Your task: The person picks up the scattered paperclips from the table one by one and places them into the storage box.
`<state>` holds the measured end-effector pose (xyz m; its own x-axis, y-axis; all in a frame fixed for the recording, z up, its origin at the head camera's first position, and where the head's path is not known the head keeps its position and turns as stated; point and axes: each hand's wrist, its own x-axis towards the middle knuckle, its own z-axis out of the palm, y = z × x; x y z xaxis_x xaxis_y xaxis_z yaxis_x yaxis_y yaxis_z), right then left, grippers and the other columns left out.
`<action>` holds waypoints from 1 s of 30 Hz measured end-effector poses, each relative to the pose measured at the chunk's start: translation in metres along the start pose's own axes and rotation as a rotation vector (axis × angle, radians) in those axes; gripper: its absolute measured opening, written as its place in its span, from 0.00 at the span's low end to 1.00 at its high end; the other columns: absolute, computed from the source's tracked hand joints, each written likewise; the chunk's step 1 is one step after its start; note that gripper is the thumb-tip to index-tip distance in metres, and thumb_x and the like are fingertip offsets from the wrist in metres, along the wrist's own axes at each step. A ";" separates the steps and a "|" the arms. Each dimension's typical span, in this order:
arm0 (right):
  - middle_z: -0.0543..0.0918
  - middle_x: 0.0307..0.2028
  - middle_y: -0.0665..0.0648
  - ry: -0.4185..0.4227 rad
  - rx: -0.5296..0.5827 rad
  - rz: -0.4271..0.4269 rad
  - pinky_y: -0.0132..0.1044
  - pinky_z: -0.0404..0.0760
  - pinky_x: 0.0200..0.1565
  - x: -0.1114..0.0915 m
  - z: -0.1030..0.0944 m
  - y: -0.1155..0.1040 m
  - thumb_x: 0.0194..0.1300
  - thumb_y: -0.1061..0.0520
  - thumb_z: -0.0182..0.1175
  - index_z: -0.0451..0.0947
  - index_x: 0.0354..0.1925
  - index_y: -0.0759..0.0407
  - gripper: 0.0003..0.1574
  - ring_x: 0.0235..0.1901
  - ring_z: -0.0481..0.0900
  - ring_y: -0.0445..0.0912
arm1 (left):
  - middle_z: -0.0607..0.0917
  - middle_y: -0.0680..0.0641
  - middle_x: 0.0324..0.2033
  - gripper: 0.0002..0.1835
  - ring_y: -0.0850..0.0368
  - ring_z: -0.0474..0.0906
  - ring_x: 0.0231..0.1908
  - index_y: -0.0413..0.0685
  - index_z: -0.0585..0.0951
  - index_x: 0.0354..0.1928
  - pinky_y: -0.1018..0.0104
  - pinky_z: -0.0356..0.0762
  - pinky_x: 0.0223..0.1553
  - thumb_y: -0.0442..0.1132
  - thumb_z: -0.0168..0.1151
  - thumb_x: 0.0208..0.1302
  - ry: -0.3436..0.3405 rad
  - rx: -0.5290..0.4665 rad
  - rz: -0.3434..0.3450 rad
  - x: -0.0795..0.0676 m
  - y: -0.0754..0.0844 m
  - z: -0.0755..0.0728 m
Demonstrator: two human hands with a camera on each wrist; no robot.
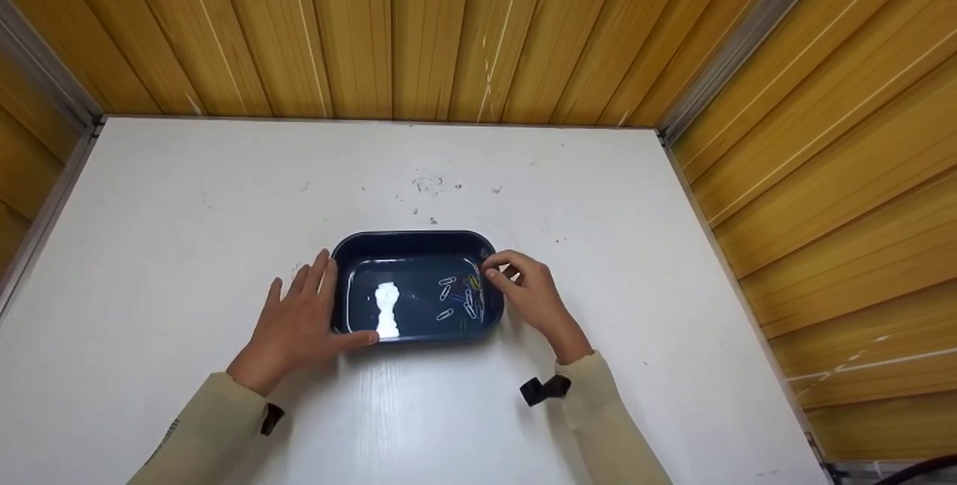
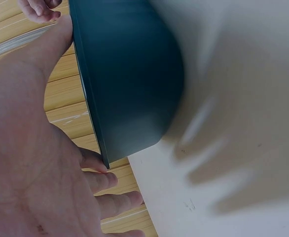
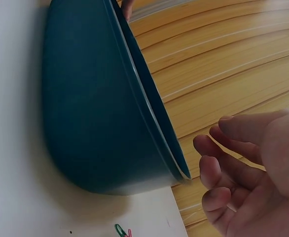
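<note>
A dark blue rectangular tray (image 1: 415, 246) stands on the white table. Several paper clips (image 1: 445, 292), white, yellow and blue among them, lie in its right part. My left hand (image 1: 299, 320) rests against the tray's left end, fingers extended along the side and thumb over the front rim. At the right rim is my right hand (image 1: 527, 291), its thumb and index finger brought close together and the other fingers curled, as the right wrist view shows. Whether something small sits between those fingertips is hidden. A speck of red shows beside them in the head view.
In the right wrist view a green paper clip (image 3: 120, 230) and part of a red one lie on the table outside the tray. The white table (image 1: 224, 171) bears dark scuffs behind the tray. Wood-look panels (image 1: 419, 29) wall off the back and sides.
</note>
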<state>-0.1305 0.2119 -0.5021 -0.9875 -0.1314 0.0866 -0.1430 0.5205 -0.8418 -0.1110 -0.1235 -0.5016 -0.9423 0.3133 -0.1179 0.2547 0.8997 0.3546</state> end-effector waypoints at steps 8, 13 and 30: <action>0.84 0.42 0.52 0.015 0.001 -0.033 0.27 0.75 0.28 -0.002 -0.008 0.003 0.68 0.56 0.59 0.81 0.46 0.60 0.12 0.32 0.79 0.47 | 0.48 0.37 0.76 0.67 0.31 0.54 0.71 0.37 0.48 0.75 0.28 0.44 0.67 0.76 0.62 0.45 0.004 0.000 -0.009 -0.001 0.001 -0.002; 0.85 0.40 0.53 0.035 0.008 -0.023 0.28 0.77 0.31 -0.002 -0.013 0.006 0.68 0.57 0.59 0.81 0.46 0.59 0.10 0.33 0.81 0.50 | 0.48 0.37 0.76 0.68 0.31 0.54 0.71 0.37 0.48 0.75 0.28 0.44 0.67 0.78 0.60 0.44 -0.004 -0.002 -0.007 -0.001 0.001 -0.003; 0.86 0.38 0.54 0.127 -0.015 0.030 0.26 0.72 0.29 -0.007 -0.032 0.025 0.66 0.58 0.62 0.83 0.41 0.55 0.06 0.31 0.78 0.46 | 0.47 0.36 0.76 0.68 0.30 0.53 0.70 0.37 0.48 0.75 0.28 0.45 0.67 0.80 0.58 0.44 -0.011 0.015 -0.003 -0.001 0.001 -0.004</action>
<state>-0.1296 0.2529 -0.5069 -0.9916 -0.0087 0.1291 -0.1137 0.5353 -0.8370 -0.1104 -0.1241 -0.4977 -0.9407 0.3136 -0.1293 0.2551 0.9052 0.3398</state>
